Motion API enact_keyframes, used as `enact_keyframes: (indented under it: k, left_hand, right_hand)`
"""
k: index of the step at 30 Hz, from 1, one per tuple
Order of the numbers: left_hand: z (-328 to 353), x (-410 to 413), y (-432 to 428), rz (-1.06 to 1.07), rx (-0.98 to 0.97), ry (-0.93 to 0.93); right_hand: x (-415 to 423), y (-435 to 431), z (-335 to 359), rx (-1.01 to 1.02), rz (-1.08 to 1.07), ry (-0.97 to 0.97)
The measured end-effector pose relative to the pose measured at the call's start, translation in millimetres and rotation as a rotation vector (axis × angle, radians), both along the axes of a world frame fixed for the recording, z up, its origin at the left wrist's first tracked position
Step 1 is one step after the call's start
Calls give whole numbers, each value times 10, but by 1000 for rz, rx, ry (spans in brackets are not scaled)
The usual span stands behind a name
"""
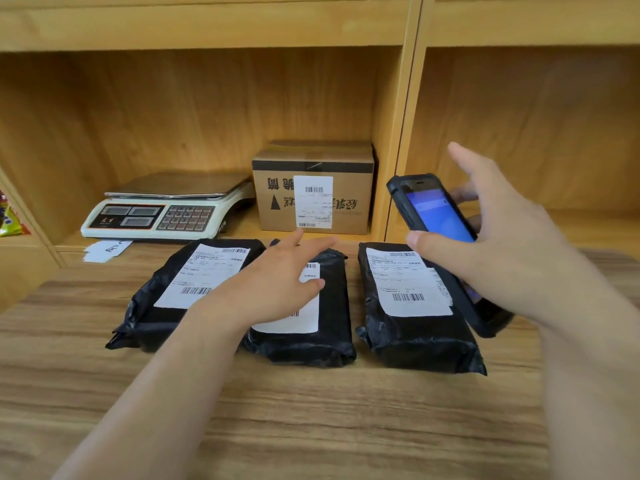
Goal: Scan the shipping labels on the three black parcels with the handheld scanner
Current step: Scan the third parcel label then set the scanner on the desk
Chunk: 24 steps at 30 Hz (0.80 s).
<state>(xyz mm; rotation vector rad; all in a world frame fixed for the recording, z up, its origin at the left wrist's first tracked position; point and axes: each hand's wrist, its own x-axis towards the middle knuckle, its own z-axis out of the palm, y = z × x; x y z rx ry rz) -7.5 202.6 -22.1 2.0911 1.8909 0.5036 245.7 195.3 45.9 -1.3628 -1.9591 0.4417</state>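
While right hand grips scanner, beside parcels

Three black parcels are lying side by side, labels up, on the wooden table. Beyond it, a shelf is carrying a scale at left, a paper slip at its near edge, and a box to the right.

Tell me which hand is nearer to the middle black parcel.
Left. The left hand lies over the middle parcel, covering part of its label. The right hand is off to the right, holding the scanner above the right parcel.
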Motion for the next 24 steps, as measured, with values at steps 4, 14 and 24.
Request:
enact_keyframes:
  k: [4, 14, 24]
  left_hand:
    - [-114, 292, 160, -97, -53, -122]
    - [-314, 625, 454, 48, -68, -260]
    - [-409, 710, 532, 3, -183, -380]
  right_hand:
    - [38, -28, 26, 9, 23, 17]
    - [123, -25, 48, 15, 41, 11]
    - [114, 11, 26, 4, 45, 29]
